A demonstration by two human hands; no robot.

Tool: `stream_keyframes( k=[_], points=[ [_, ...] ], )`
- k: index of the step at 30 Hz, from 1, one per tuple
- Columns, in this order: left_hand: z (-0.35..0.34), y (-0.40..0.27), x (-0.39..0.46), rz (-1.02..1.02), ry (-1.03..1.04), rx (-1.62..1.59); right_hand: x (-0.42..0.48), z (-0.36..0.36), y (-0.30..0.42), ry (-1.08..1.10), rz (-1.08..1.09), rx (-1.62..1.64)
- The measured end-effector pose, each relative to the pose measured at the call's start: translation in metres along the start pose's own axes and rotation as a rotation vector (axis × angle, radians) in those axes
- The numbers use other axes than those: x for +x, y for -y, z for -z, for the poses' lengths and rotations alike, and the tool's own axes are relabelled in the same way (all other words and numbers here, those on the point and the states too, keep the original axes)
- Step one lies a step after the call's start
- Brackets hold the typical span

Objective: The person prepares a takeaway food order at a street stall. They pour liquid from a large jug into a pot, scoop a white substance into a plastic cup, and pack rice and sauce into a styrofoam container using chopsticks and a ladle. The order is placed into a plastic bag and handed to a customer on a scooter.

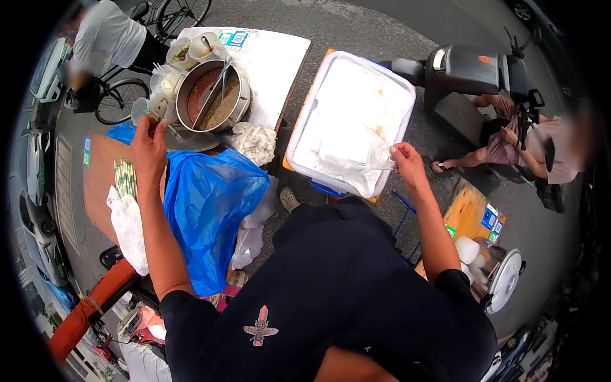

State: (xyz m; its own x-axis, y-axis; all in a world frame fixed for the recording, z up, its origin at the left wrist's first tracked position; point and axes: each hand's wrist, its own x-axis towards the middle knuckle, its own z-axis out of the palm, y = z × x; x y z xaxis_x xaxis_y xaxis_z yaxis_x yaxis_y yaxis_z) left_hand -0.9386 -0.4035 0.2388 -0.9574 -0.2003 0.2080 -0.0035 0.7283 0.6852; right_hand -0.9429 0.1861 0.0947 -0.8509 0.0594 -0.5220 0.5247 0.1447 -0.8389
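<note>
My left hand [149,143] pinches a slim wrapped pair of chopsticks [177,135] with green print, beside the pots. More wrapped chopsticks [125,179] stand in a bunch below that hand. My right hand [408,164] grips the edge of a thin, clear plastic bag [379,160]. Inside the bag there seems to be a white takeaway box [343,148], hard to make out against the white cloth [358,95]. Bag and box rest on this cloth, which covers a plastic tub [305,112].
A divided steel pot [244,98] holds red and brown sauces, with tongs across it. Plastic tubs [180,53] surround it on a white table [286,52]. A blue plastic bag [210,191] hangs at left. One person [506,138] sits by a scooter [463,71]; another [112,36] is beside a bicycle [121,100].
</note>
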Motion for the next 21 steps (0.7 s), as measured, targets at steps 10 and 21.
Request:
stream_keyframes(
  k=[10,21],
  points=[
    [-0.332,-0.202,-0.062,-0.347,0.494,-0.537,0.001,-0.013,0.001,-0.064,0.055,0.189],
    [-0.394,-0.161,-0.074,-0.346,0.873,0.569,0.017,0.008,-0.012,-0.166,0.243,0.186]
  ],
)
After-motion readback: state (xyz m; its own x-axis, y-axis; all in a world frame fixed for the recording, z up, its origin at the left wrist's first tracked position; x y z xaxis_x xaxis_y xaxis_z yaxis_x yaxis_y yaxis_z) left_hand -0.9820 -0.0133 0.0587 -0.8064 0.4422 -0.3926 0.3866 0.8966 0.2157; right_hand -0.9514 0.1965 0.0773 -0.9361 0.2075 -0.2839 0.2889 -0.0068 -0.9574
